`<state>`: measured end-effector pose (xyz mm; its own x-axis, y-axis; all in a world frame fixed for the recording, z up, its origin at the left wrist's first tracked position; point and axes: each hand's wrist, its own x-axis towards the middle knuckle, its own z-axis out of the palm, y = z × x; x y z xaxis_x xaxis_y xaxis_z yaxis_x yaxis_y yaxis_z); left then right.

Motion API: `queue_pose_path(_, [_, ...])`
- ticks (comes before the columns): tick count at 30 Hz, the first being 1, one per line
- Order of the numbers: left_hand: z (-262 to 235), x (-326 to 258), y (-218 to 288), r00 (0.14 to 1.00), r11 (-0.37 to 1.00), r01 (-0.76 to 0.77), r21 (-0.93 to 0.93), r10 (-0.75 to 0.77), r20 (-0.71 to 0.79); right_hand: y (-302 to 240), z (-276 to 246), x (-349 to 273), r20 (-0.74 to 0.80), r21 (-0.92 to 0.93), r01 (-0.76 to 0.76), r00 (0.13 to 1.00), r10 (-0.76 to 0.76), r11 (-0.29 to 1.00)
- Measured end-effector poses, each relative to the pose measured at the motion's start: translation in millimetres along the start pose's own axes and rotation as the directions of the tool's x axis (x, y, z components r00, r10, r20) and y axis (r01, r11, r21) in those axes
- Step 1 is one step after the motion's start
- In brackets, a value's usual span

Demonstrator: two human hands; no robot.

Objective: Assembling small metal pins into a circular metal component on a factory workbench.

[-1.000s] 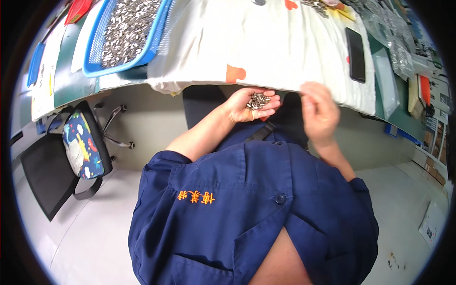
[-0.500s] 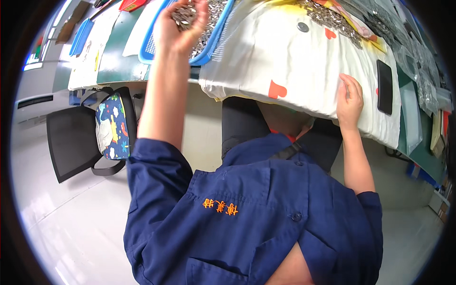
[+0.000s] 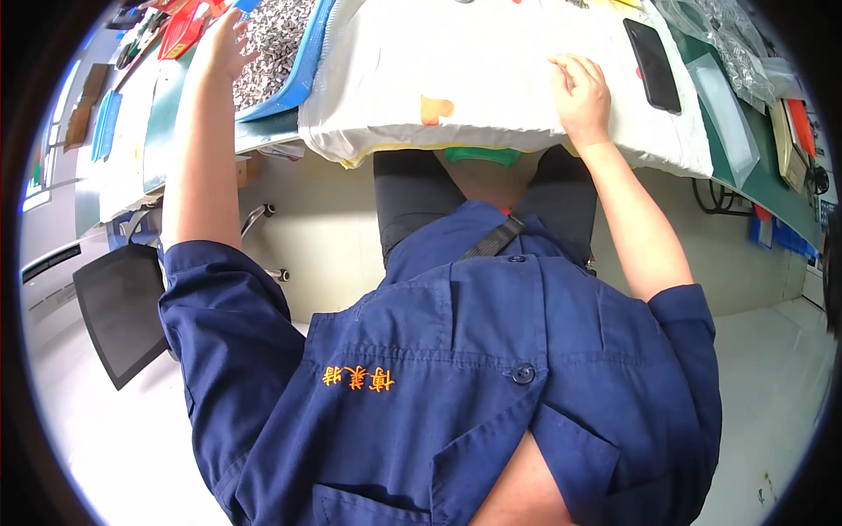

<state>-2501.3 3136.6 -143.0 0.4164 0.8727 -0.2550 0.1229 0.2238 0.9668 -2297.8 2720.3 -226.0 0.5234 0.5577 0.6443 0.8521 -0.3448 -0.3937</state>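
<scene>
My left hand (image 3: 224, 46) is at the left side of a blue plastic basket (image 3: 313, 61), its palm turned toward a heap of small shiny metal pieces (image 3: 274, 54). Its fingers show only in part and look apart; no piece can be made out in them. On the white padded cloth (image 3: 368, 79), my right hand (image 3: 582, 98) rests near the front edge, fingers loosely bent and thumb a little apart, with nothing visible in it. A black phone (image 3: 653, 66) lies to the right of that hand.
Clear plastic bags (image 3: 732, 61) and a translucent sheet (image 3: 726, 118) lie at the right on the green table. Red trays (image 3: 182, 31) stand at the far left. A black chair (image 3: 123, 307) is at my left, and a green object (image 3: 482, 156) shows under the table edge.
The view has shifted. My left hand, which held a handful of metal pieces above the basket, is now lower at its left side with no handful visible. My right hand stays on the cloth, fingers more bent.
</scene>
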Motion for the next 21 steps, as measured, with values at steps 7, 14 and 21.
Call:
queue_pose_path(7, [2,-92,12,0.916,0.901,-0.392,0.188,0.362,0.175,-1,0,1,-0.043,0.028,0.014,0.999,-0.013,0.999])
queue_pose_path(14, [0,-149,-2,0.802,0.764,-0.587,0.267,0.507,0.316,-6,4,-1,0.042,0.060,-0.086,0.996,0.084,0.994])
queue_pose_path(21, [61,-150,-11,0.659,0.766,-0.633,0.106,0.463,0.592,-5,-4,1,0.085,0.032,-0.111,0.991,0.108,0.993])
